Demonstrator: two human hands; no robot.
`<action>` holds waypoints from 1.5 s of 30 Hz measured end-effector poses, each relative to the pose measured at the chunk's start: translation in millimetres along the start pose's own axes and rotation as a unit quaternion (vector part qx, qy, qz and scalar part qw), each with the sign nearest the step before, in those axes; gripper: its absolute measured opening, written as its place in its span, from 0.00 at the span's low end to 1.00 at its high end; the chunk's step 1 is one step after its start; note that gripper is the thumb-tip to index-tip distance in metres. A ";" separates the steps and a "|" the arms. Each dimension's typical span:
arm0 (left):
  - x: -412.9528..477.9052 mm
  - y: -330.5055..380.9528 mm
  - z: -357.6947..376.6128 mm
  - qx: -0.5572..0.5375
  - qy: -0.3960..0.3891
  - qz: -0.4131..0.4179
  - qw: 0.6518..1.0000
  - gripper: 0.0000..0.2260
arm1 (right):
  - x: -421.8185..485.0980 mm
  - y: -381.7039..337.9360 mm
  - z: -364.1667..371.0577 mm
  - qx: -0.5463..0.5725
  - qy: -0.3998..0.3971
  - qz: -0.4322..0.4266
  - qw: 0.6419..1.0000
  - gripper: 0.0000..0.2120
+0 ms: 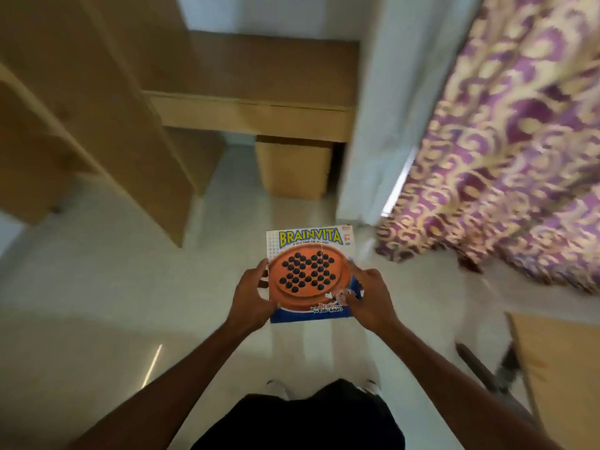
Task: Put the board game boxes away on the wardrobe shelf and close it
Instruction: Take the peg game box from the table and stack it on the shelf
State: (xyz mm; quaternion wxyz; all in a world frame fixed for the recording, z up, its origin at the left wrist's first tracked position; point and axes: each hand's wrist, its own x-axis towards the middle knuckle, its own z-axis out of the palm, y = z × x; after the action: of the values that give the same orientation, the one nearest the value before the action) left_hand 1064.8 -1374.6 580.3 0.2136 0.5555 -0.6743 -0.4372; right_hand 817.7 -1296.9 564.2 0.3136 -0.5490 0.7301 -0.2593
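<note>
I hold a flat Brainvita board game box (310, 251) level in front of me, above the pale floor. Its lid shows an orange round board with black pegs and a yellow title. My left hand (251, 295) grips its left edge and my right hand (368, 297) grips its right edge, thumbs on top. A tall wooden panel (107, 102), perhaps the wardrobe's side or door, stands at the left; I see no shelf inside it.
A wooden desk or bench (253, 89) stands ahead against the white wall, with a wooden box (293, 167) under it. A purple and gold curtain (506, 131) hangs at the right. A wooden table corner (561, 362) sits at the lower right.
</note>
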 end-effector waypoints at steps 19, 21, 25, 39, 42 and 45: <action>-55.6 -232.6 -368.0 -0.084 0.389 -0.228 0.889 0.40 | 192.7 -388.0 343.3 0.028 -0.312 -0.244 0.918 0.32; -48.5 -251.7 -407.4 -0.090 0.416 -0.244 0.871 0.42 | 219.2 -432.2 380.5 0.005 -0.343 -0.261 0.902 0.33; -31.9 -281.5 -480.2 -0.104 0.457 -0.254 0.846 0.42 | 263.5 -514.8 440.9 -0.010 -0.368 -0.308 0.877 0.33; 82.4 -419.6 -760.5 -0.085 0.442 -0.256 0.856 0.39 | 406.2 -736.8 643.2 -0.005 -0.351 -0.318 0.881 0.33; 121.3 -441.8 -832.8 -0.069 0.392 -0.251 0.882 0.41 | 435.0 -775.0 668.5 0.022 -0.331 -0.276 0.902 0.34; 170.1 -449.0 -895.9 -0.034 0.366 -0.225 0.902 0.41 | 469.6 -809.5 682.1 0.053 -0.285 -0.248 0.924 0.35</action>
State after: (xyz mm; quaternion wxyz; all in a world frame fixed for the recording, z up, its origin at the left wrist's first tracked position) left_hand 1960.9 -1849.7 647.1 0.3603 0.8054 -0.3906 -0.2625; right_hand 1747.3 -1985.9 611.9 0.4628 -0.7459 0.4355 -0.1994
